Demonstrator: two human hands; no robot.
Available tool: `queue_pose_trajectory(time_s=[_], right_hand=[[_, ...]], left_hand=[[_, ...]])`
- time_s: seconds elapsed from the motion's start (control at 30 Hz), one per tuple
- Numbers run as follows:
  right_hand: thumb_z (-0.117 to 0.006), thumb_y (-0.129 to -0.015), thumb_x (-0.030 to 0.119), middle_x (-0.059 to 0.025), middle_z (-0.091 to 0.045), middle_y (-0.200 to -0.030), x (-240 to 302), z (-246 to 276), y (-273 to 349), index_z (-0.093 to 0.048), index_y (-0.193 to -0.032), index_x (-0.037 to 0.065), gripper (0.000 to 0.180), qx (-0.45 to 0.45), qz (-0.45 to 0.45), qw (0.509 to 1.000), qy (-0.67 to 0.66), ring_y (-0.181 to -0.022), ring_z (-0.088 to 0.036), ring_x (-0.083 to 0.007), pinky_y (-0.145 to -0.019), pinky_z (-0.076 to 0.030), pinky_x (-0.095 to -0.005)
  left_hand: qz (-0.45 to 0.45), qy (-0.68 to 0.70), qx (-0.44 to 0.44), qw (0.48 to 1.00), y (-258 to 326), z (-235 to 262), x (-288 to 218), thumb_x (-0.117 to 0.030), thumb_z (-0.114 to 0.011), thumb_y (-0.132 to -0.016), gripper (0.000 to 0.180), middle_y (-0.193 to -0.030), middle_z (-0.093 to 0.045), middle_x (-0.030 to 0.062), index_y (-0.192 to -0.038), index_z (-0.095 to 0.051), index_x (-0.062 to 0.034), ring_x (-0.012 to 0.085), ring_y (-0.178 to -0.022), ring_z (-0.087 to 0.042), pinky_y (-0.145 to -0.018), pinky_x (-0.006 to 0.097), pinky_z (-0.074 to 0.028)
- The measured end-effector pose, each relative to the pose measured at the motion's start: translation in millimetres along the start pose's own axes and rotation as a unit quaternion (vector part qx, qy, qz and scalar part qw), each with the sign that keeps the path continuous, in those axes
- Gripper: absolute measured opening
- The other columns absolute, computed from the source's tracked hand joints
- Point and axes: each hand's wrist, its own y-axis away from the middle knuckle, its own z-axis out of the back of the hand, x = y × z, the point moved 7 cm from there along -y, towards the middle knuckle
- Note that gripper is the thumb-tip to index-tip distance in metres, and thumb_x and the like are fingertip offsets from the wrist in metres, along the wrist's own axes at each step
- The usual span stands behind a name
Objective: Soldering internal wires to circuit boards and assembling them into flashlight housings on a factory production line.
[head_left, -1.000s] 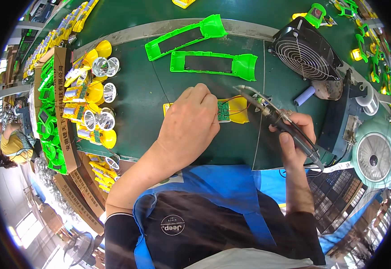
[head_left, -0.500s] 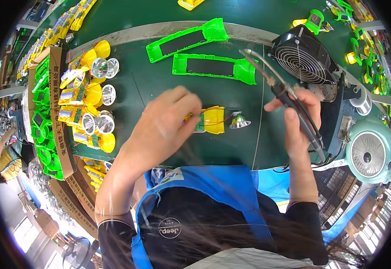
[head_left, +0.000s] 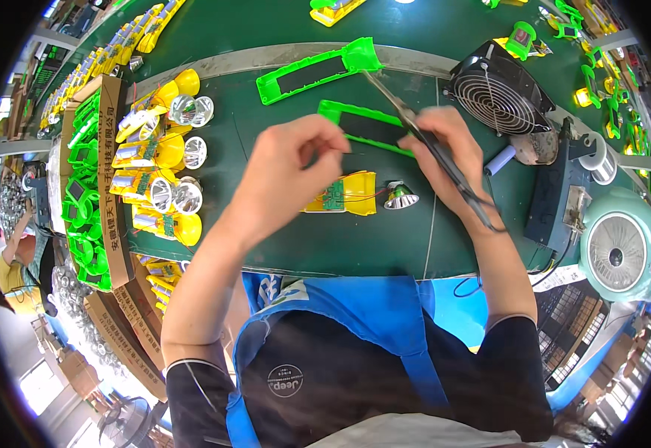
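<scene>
My right hand [head_left: 451, 125] grips a soldering iron [head_left: 457, 178] with a dark handle, its metal tip pointing up and left over a green casing [head_left: 333, 112] with a dark panel. My left hand [head_left: 280, 168] has thumb and fingers pinched together above the table; whatever is between them is too small to make out. Just below it lies a yellow lamp shell [head_left: 360, 196] with a green circuit board [head_left: 333, 196], partly hidden by the hand. A silver reflector cup [head_left: 401, 197] stands on the table to the shell's right. Another green casing [head_left: 310, 75] lies farther back.
Yellow lamp shells with reflectors [head_left: 168, 153] line the left, beside a cardboard box [head_left: 116, 201] of green parts. At right stand a black fan [head_left: 495, 97], a solder spool [head_left: 601, 166], a dark soldering station [head_left: 556, 198] and a pale green fan [head_left: 615, 250]. Behind runs another green surface carrying lamp parts.
My right hand has swung left and away from me with the soldering iron, now over the nearer green casing. My left hand has risen slightly, uncovering more of the circuit board.
</scene>
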Motion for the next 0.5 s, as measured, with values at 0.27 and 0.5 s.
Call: queue_pose_trajectory(time_s=[0.27,0.5], right_hand=[[-0.074,-0.088,0.001,-0.0146,-0.070,-0.102,12.8,26.2,41.0,-0.059,-0.110,0.000,0.026,-0.026,-0.199,0.976,-0.086,-0.087,-0.070,-0.0204,-0.077,-0.056,-0.0306],[-0.071,-0.095,0.011,-0.0097,-0.070,-0.086,-20.0,19.6,55.3,-0.061,-0.105,-0.001,0.019,-0.061,-0.443,0.859,-0.251,-0.074,-0.068,-0.0124,-0.065,-0.055,-0.0252]], left_hand=[[-0.111,-0.165,0.027,0.980,-23.1,9.8,3.7,-0.006,-0.071,-0.084,0.006,-0.085,-0.061,0.0041,-0.083,-0.067,-0.0035,0.0199,-0.081,-0.058,-0.073,0.037,-0.046],[-0.284,-0.366,0.099,0.881,-49.7,-17.5,-9.7,-0.011,-0.073,-0.084,0.006,-0.099,-0.060,0.0017,-0.084,-0.067,-0.0113,0.0210,-0.103,-0.057,-0.093,0.040,-0.040]])
